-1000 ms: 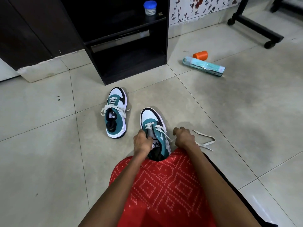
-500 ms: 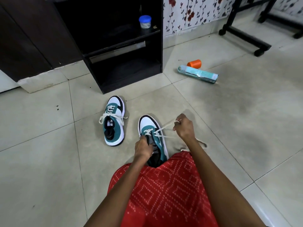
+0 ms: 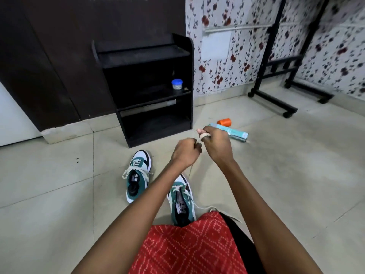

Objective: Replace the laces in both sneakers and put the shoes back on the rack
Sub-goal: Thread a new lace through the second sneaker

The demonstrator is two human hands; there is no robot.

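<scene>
Two green and white sneakers stand on the tiled floor. The left sneaker (image 3: pixel 137 176) has a cream lace tied loosely across it. The right sneaker (image 3: pixel 181 200) sits just ahead of my red-patterned lap. Its cream lace (image 3: pixel 203 135) runs up from the shoe to my raised hands and is wound round a finger of my right hand (image 3: pixel 214 144). My left hand (image 3: pixel 185 152) is curled right beside it, pinching the same lace. The black shoe rack (image 3: pixel 148 89) stands against the dark wall behind.
A small jar with a blue lid (image 3: pixel 177 84) sits on the rack's middle shelf. An orange spool (image 3: pixel 224 122) and a teal packet (image 3: pixel 236 133) lie on the floor to the right. A black wheeled stand (image 3: pixel 276 99) is at the flowered wall.
Both hands have lifted off the right sneaker and come together in the air, drawing its lace up. The camera has tilted upward, showing the whole rack and wall.
</scene>
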